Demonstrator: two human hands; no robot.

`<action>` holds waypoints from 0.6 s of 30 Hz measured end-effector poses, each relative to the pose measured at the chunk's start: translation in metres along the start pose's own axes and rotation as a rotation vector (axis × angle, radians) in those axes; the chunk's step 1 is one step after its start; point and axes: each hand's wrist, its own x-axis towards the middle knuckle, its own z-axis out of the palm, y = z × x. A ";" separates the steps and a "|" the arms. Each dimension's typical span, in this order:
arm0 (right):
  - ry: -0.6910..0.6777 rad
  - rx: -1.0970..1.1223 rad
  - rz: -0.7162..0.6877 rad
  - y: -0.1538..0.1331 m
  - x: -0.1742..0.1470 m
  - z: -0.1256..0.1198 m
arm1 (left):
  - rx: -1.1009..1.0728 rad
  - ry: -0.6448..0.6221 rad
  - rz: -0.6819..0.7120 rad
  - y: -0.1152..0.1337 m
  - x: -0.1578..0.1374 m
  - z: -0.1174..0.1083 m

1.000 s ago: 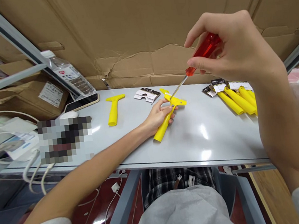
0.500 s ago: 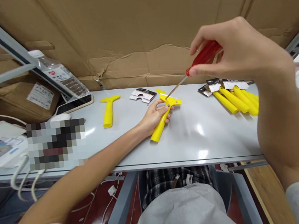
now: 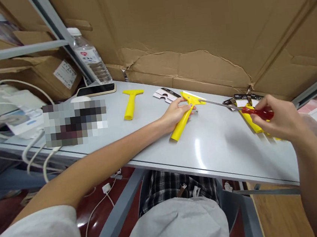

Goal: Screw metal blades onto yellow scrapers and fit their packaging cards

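Observation:
My left hand (image 3: 174,117) is closed around the neck of a yellow scraper (image 3: 181,126), holding it just over the table with its T-shaped head pointing away from me. A thin pale strip shows along the head's far edge. In my right hand (image 3: 284,118) is a screwdriver (image 3: 261,114) with a red see-through handle, gripped between thumb and fingers. Its long shaft lies nearly flat, and the tip is at the right part of the scraper's head; whether they touch I cannot tell. Another yellow scraper (image 3: 130,105) lies to the left.
Several carded yellow scrapers (image 3: 252,123) lie beneath my right hand. Black-and-white cards (image 3: 165,94) are behind my left hand. A phone (image 3: 96,90), a water bottle (image 3: 91,61) and white cables (image 3: 32,146) are at left. A cardboard wall (image 3: 166,27) closes off the back.
My right hand has come down and to the right, swinging the screwdriver from a steep slant to nearly flat. The view has turned. My left hand still grips the scraper.

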 end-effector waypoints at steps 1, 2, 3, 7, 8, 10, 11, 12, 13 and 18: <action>0.009 -0.014 0.047 0.005 -0.003 0.007 | 0.001 -0.001 -0.011 -0.001 0.001 -0.001; 0.009 -0.025 0.077 0.009 -0.006 0.013 | 0.003 0.000 -0.023 -0.001 0.003 -0.002; -0.008 -0.046 0.104 0.013 -0.007 0.020 | -0.001 0.000 -0.031 -0.001 0.004 -0.003; -0.069 -0.107 0.173 0.023 -0.007 0.041 | -0.072 -0.044 -0.019 -0.002 0.006 -0.006; -0.089 -0.107 0.170 0.025 -0.006 0.046 | -0.091 -0.061 -0.008 -0.003 0.007 -0.006; -0.124 -0.108 0.144 0.027 -0.003 0.056 | -0.115 -0.083 0.015 -0.004 0.008 -0.007; -0.147 -0.116 0.128 0.028 -0.001 0.060 | -0.122 -0.087 0.027 -0.004 0.009 -0.007; -0.179 -0.137 0.118 0.028 0.001 0.064 | -0.128 -0.087 0.038 -0.004 0.009 -0.007; -0.222 -0.173 0.114 0.027 0.004 0.067 | -0.132 -0.087 0.049 -0.004 0.009 -0.007; -0.297 -0.369 0.039 0.004 0.016 0.069 | -0.140 -0.112 0.068 -0.001 0.008 -0.007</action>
